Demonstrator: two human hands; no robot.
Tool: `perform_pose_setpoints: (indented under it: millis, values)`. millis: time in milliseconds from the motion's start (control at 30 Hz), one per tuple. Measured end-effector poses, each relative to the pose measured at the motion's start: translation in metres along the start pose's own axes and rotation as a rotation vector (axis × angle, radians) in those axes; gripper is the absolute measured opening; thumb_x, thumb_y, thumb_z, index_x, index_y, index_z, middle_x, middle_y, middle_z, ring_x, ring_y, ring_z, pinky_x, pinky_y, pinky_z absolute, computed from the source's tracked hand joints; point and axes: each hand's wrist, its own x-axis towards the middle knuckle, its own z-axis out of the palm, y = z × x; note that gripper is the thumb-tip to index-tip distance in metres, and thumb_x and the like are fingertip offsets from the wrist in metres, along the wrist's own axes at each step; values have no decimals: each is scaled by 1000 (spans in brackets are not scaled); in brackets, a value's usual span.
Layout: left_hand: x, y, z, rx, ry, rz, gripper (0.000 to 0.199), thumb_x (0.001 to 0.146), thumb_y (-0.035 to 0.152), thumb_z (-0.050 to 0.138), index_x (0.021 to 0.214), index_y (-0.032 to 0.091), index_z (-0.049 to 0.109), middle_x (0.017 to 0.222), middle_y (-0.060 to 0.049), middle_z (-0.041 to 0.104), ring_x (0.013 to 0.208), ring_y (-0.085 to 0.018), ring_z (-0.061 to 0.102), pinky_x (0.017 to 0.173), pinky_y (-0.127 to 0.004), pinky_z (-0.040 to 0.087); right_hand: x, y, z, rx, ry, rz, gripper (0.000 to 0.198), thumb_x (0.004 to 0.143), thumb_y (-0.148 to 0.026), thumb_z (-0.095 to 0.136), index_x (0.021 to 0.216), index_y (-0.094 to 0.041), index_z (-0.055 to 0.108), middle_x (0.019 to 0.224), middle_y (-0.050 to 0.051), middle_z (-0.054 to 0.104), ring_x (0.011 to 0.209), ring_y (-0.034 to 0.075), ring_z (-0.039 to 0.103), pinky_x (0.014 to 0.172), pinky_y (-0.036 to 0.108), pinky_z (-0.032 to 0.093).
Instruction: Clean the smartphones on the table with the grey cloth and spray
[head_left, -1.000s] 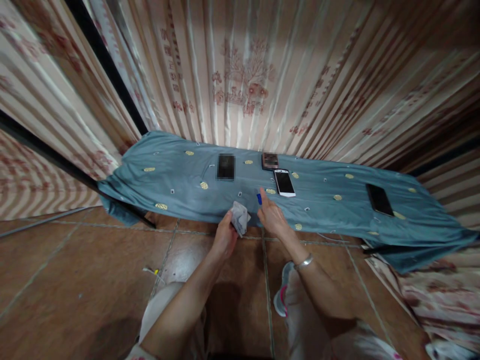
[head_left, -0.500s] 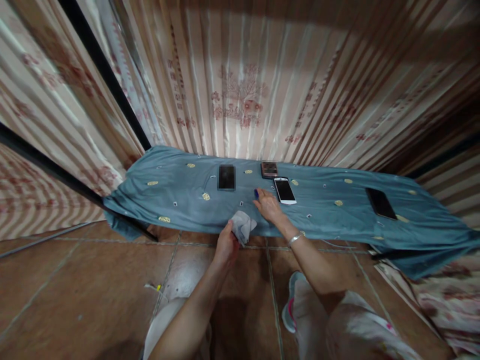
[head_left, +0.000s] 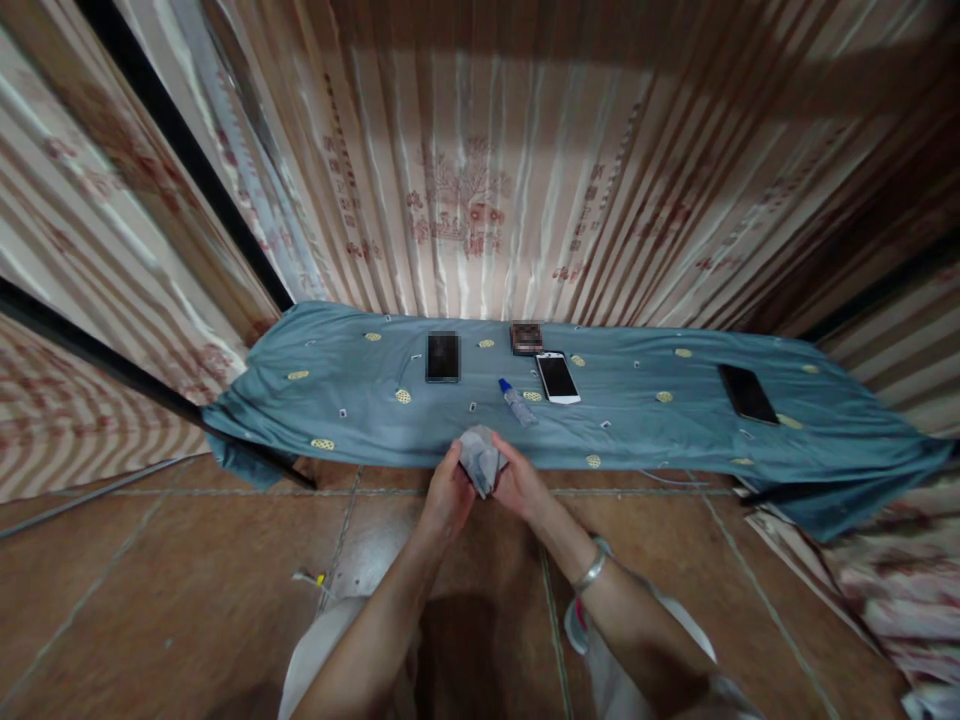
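A crumpled light grey cloth (head_left: 482, 458) is held between my two hands at the front edge of the blue-covered surface. My left hand (head_left: 448, 487) is closed on the cloth's left side, thumb on top. Closed on its right side is my right hand (head_left: 519, 482), with a silver bangle on the wrist. Just beyond the right hand lies a small clear bottle with a blue cap (head_left: 518, 403), on its side. Past it, a white phone with a black screen (head_left: 558, 378) rests face up. Whether anything is wrapped inside the cloth is hidden.
The blue patterned sheet (head_left: 360, 400) covers a long narrow surface. A dark tablet-like device (head_left: 443, 357) lies left of centre, a small brown-and-black item (head_left: 526, 338) behind the white phone, and a black phone (head_left: 748, 393) at the right. Black poles (head_left: 187, 160) stand at the left before curtains.
My right hand has left the blue-capped bottle, which now lies in view on the sheet. It has moved back and left to grip the cloth with my left hand.
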Motion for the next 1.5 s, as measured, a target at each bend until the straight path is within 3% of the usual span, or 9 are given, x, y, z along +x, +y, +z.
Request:
perform_pose_setpoints:
  millis: [200,367,633,733,867,1033,1200,1367,1500]
  values:
    - [-2,-10,5,183,-27,133,47,69,48,73,106,19,68,121,-8,69,116,-25,61,101,-37,46,6,-4,-3,125,80,7,16,90,-28,59,93,-18,71,83,0,77,77,15,71,78,26,56]
    - [13,-9,-3,336,186,202,48,72,43,71,114,19,64,135,-11,60,127,-27,54,103,-39,43,3,-22,-10,129,110,-17,18,93,-29,55,88,-21,69,79,0,76,71,15,70,73,28,58]
    - [77,33,-20,803,354,487,77,71,34,73,140,20,42,153,-14,38,145,-28,30,117,-40,25,-18,-54,-12,112,88,37,29,94,-45,50,97,-22,67,87,3,75,82,19,71,77,38,59]
    - [107,51,-21,1026,364,575,92,64,31,78,145,14,36,156,-18,31,148,-31,20,121,-40,15,-21,-54,-13,79,71,17,32,91,-49,51,97,-23,67,88,4,75,85,21,72,79,41,59]
    - [140,61,-18,1151,291,719,98,63,27,78,148,15,30,157,-18,30,148,-31,20,121,-42,15,-24,-52,-14,42,25,18,33,89,-52,55,98,-23,68,93,6,75,93,23,71,81,43,58]
    - [168,62,-12,1226,312,674,105,62,25,80,150,12,23,159,-21,24,149,-33,14,121,-44,14,-30,-46,-6,88,63,71,36,93,-48,49,102,-20,69,99,7,76,98,21,71,87,41,55]
    - [190,66,-5,1330,316,650,110,63,28,81,149,1,19,156,-30,25,149,-34,16,120,-40,15,-38,-40,2,134,73,154,41,97,-46,44,108,-16,68,107,9,75,102,20,69,89,37,53]
    - [202,67,-6,1410,332,661,108,61,28,81,150,13,22,156,-25,29,145,-40,24,117,-54,18,-40,-39,2,146,29,172,41,95,-48,50,106,-14,69,107,10,74,99,19,70,87,33,53]
    - [206,67,-9,1412,356,664,100,65,28,78,148,11,26,154,-25,34,144,-39,29,116,-53,19,-39,-38,1,148,27,164,42,97,-47,46,104,-14,70,106,10,75,99,18,70,85,31,53]
